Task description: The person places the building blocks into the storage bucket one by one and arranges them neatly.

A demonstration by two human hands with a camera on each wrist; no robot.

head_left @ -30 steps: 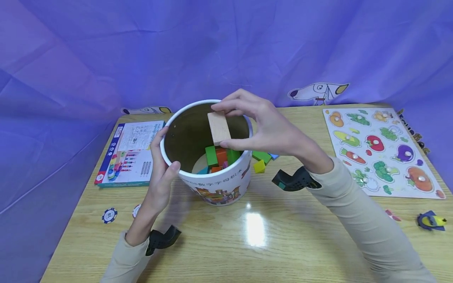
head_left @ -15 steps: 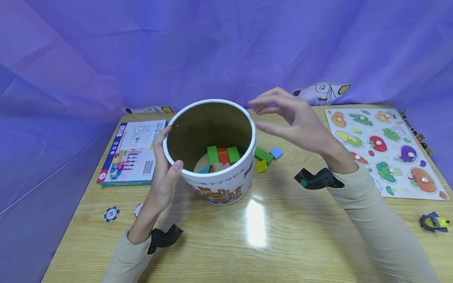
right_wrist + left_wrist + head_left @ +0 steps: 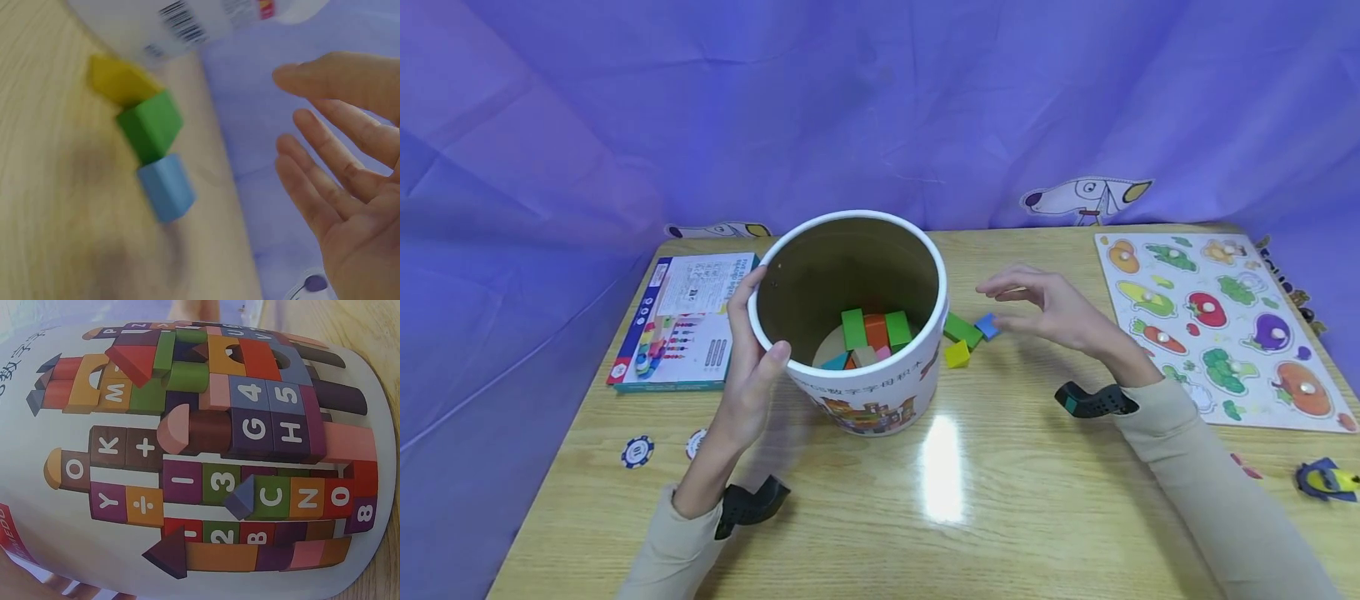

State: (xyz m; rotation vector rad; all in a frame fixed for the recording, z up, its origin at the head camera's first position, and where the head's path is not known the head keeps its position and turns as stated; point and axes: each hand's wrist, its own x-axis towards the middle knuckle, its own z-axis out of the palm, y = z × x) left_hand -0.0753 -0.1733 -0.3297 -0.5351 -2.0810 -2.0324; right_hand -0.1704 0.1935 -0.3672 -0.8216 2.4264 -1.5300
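Note:
My left hand (image 3: 748, 392) grips the left rim of a white bucket (image 3: 880, 400) printed with building blocks and lettering. Inside the bucket lie several toy blocks, among them a green block (image 3: 853, 330), a red block (image 3: 876, 332) and a plain wooden block (image 3: 864, 356). My right hand (image 3: 1052, 312) hovers with nothing in it, its fingers spread apart from the thumb. It is nearest to a blue block (image 3: 167, 187) on the table. Beside that, close to the bucket's right side, lie a green block (image 3: 151, 125) and a yellow block (image 3: 120, 80).
A boxed toy set (image 3: 685, 325) lies at the left behind my left hand, with poker chips (image 3: 637, 452) in front. On the right are a vegetable puzzle board (image 3: 1217, 325) and a small blue-and-yellow toy (image 3: 1326, 480). A purple cloth (image 3: 850, 108) hangs behind the table.
The plain wooden block that my right hand held over the bucket has been let go inside it. My right hand has moved right and down toward the blue block; my left hand stays on the rim.

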